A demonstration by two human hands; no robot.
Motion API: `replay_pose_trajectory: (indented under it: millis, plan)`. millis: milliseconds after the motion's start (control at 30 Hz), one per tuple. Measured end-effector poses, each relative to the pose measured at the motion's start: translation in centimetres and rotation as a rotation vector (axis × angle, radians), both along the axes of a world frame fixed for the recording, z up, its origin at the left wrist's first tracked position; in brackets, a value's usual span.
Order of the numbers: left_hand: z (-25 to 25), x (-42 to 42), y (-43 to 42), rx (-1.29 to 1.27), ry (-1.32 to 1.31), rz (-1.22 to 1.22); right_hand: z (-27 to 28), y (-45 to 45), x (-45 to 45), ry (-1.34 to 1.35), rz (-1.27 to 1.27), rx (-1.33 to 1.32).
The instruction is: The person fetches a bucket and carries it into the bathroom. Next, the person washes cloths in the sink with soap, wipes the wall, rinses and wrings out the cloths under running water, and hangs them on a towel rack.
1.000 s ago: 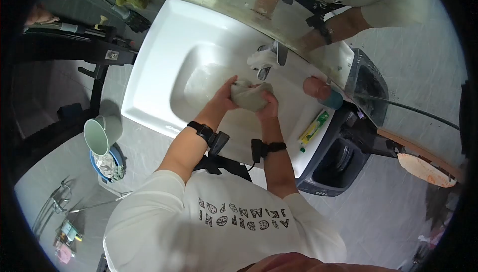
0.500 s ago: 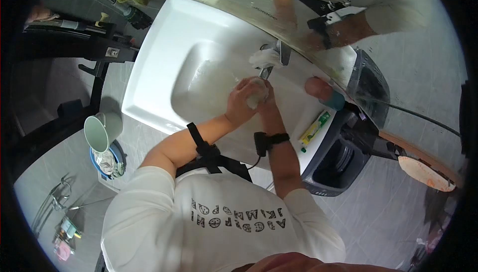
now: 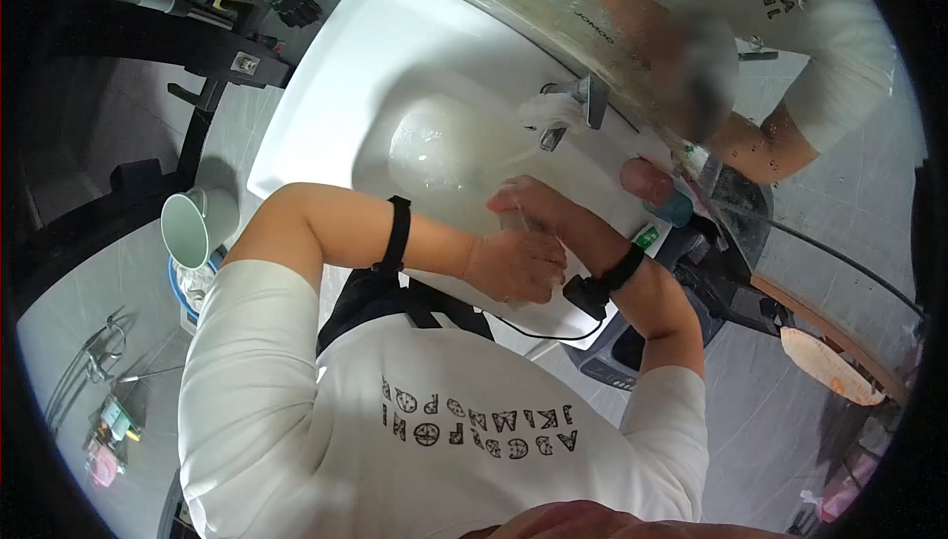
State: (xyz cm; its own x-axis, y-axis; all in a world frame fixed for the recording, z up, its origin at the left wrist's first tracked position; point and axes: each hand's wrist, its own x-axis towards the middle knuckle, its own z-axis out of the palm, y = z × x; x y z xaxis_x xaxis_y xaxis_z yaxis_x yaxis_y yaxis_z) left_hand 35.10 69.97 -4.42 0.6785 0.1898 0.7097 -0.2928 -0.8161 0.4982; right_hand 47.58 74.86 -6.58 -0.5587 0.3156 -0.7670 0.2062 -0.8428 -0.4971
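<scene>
Over the near side of the white sink [image 3: 321, 75], my left hand [image 3: 518, 268] is wrapped round a clear, see-through object [image 3: 513, 223]. My right hand [image 3: 533, 199] curls over its far end, fingers bent. The object is mostly hidden by my hands, so its kind cannot be made out. Beyond them stands the metal faucet [image 3: 553, 138], with a white wrapping [image 3: 553, 113] around it. A pale streak like running water runs from the spout into the basin, where cloudy water [image 3: 434, 149] lies.
A pinkish-brown cup-like thing [image 3: 647, 182] and a teal one [image 3: 673, 209] stand on the sink's right edge, near a green-and-white tube [image 3: 645, 236]. A mirror [image 3: 612, 36] runs along the back. A pale green bucket [image 3: 188, 228] stands at the left.
Both hands have moved back from under the faucet toward my body with the clear object. My elbows have spread outward, and the view has shifted slightly.
</scene>
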Motion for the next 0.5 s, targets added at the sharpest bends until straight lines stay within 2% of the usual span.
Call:
replay_pose_trajectory:
  millis: [67,100,167,200,267,300,367,400,467,500]
  plan:
    - [-0.7,0.5,-0.8,0.036,0.009,-0.019,0.0,-0.6,-0.8,-0.167,0.117,0.228]
    - [-0.8,0.7,-0.9,0.034,0.01,-0.018,-0.5,-0.9,-1.0,-0.166,0.119,0.225]
    - [-0.8,1.0,-1.0,0.183,0.326,-0.173,-2.4,-1.5,-1.2,-0.294,0.38,0.473]
    - [-1.4,1.2,-1.3,0.18,0.325,-0.172,-3.1,-2.0,-1.3,-0.293,0.381,0.47]
    - [-3.6,2.1,-2.5,0.297,0.489,-0.288,-4.4,-3.0,-1.8,-0.319,0.657,0.941]
    - [-4.2,2.5,-2.8,0.297,0.489,-0.289,-5.4,-3.7,-2.0,-0.319,0.656,0.941]
    - [-5.7,3.2,-3.4,0.286,0.817,-0.52,-6.5,-5.1,-2.6,-0.407,0.645,1.223]
    - [-7.1,3.5,-4.0,0.284,0.818,-0.524,-6.9,-5.3,-3.2,-0.407,0.643,1.22]
    - [-8.4,3.4,-4.6,0.423,0.942,-0.606,-7.0,-5.1,-4.6,-0.563,0.729,0.883]
    - [-9.2,2.9,-4.4,0.433,0.95,-0.604,-6.9,-4.5,-4.8,-0.564,0.721,0.894]
